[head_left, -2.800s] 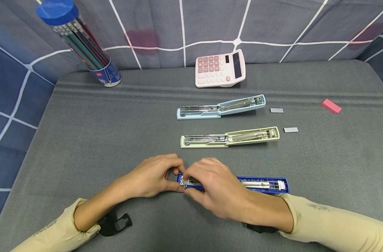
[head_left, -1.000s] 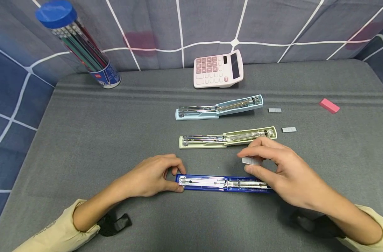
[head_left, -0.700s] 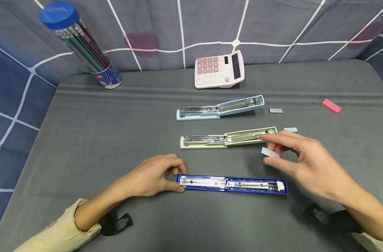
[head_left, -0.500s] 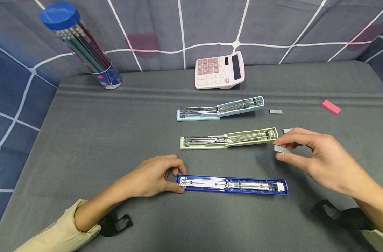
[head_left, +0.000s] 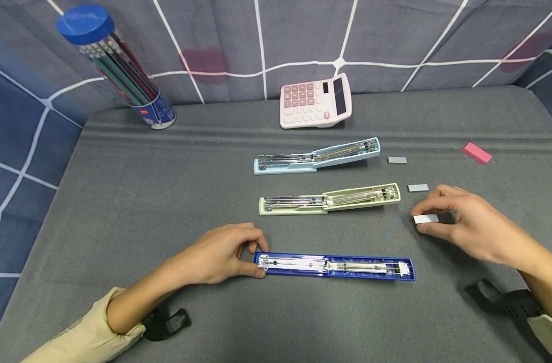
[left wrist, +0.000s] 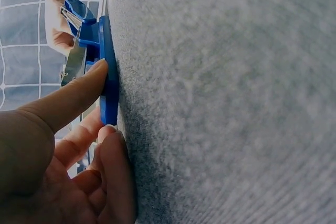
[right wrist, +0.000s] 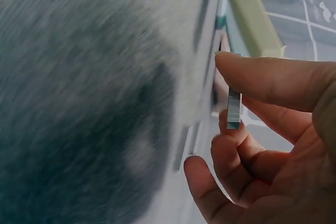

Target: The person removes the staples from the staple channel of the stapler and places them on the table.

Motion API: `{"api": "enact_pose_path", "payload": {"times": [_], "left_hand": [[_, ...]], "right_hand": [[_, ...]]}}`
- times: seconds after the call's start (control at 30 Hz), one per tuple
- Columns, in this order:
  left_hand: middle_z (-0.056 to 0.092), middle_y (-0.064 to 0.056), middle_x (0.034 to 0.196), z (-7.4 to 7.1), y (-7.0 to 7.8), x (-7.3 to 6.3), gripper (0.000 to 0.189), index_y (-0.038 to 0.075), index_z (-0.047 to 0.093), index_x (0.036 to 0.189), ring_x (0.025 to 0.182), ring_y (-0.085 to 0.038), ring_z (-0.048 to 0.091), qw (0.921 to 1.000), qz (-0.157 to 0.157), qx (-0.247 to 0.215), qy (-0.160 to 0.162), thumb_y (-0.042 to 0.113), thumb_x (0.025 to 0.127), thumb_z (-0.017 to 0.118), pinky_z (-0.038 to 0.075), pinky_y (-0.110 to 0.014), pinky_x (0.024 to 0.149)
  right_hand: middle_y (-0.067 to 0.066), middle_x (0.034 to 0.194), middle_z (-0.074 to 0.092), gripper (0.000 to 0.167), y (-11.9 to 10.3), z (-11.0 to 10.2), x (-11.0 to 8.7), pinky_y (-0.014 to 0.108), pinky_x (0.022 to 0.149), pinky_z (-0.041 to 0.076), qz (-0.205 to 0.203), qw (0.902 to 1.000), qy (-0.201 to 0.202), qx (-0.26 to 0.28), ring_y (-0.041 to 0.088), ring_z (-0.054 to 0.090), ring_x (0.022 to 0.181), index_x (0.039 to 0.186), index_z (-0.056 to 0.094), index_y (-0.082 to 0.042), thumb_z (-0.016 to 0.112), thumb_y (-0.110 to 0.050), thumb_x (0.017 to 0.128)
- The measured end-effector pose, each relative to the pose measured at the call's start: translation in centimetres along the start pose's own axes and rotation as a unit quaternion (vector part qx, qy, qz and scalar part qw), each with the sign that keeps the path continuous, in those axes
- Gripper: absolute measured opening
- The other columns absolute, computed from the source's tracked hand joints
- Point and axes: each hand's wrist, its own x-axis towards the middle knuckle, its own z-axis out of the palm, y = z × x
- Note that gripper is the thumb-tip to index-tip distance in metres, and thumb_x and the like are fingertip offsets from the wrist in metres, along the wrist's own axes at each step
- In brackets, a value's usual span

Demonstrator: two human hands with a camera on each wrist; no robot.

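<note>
A blue stapler (head_left: 371,267) lies opened flat at the front of the table. My left hand (head_left: 221,253) grips its left end between thumb and fingers; the left wrist view shows the thumb against the blue base (left wrist: 108,93). Over to the right, my right hand (head_left: 471,222) pinches a strip of staples (head_left: 425,219) between thumb and fingers, low over the table. The ridged strip of staples (right wrist: 234,109) also shows in the right wrist view. A second staple strip (head_left: 418,187) lies just beyond that hand, near the right end of an opened pale green stapler (head_left: 294,212).
An opened light blue stapler (head_left: 287,170) lies farther back, with another staple strip (head_left: 397,160) at its right. A pink eraser (head_left: 477,153) is at far right. Behind stand a pink calculator (head_left: 315,103) and a tub of pencils (head_left: 155,111) at back left.
My right hand has lifted a staple strip away from the blue stapler and carried it right, lowering toward the table beside the green stapler's strip. The left hand has stayed on the blue stapler.
</note>
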Motion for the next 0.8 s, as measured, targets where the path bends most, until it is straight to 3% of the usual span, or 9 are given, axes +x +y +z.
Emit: {"api": "enact_pose_path", "payload": {"times": [0.23, 0.43, 0.67, 0.8], "left_hand": [[0.049, 0.011, 0.084, 0.0, 0.0, 0.0, 0.026, 0.028, 0.065, 0.092, 0.062, -0.003, 0.045, 1.0, 0.001, -0.001, 0.0, 0.032, 0.076, 0.086, 0.037, -0.026, 0.055], [0.049, 0.011, 0.084, -0.1, 0.0, 0.0, 0.026, 0.028, 0.066, 0.093, 0.063, -0.004, 0.045, 1.0, -0.002, -0.004, -0.002, 0.031, 0.076, 0.086, 0.037, -0.027, 0.056], [0.049, 0.011, 0.084, -0.1, 0.0, 0.1, 0.027, 0.028, 0.066, 0.093, 0.063, -0.003, 0.044, 1.0, 0.0, 0.0, -0.001, 0.031, 0.076, 0.086, 0.037, -0.027, 0.057], [0.049, 0.011, 0.084, -0.1, 0.1, 0.1, 0.027, 0.028, 0.066, 0.093, 0.063, -0.003, 0.044, 1.0, 0.0, -0.001, 0.0, 0.031, 0.076, 0.086, 0.037, -0.027, 0.057]], "right_hand": [[-0.019, 0.087, 0.061, 0.036, 1.4, 0.4, -0.3, 0.021, 0.074, 0.033, 0.001, 0.9996, -0.028, 0.005, 0.0, 0.046, 0.087, 0.095, 0.074, -0.023, 0.083, 0.003, 0.072], [-0.008, 0.09, 0.057, 0.041, 1.4, 0.7, -0.5, 0.02, 0.074, 0.034, 0.033, 0.9992, -0.017, -0.012, 0.001, 0.045, 0.086, 0.106, 0.07, -0.016, 0.084, 0.002, 0.072], [-0.013, 0.086, 0.06, 0.036, 1.7, 0.9, -0.5, 0.019, 0.074, 0.037, 0.016, 0.9994, 0.0, -0.032, 0.001, 0.05, 0.083, 0.09, 0.07, -0.019, 0.086, 0.003, 0.066], [-0.012, 0.086, 0.061, 0.036, 1.7, 0.9, -0.5, 0.019, 0.073, 0.037, 0.024, 0.9994, 0.001, -0.027, 0.0, 0.05, 0.083, 0.09, 0.071, -0.019, 0.086, 0.003, 0.066]]}}
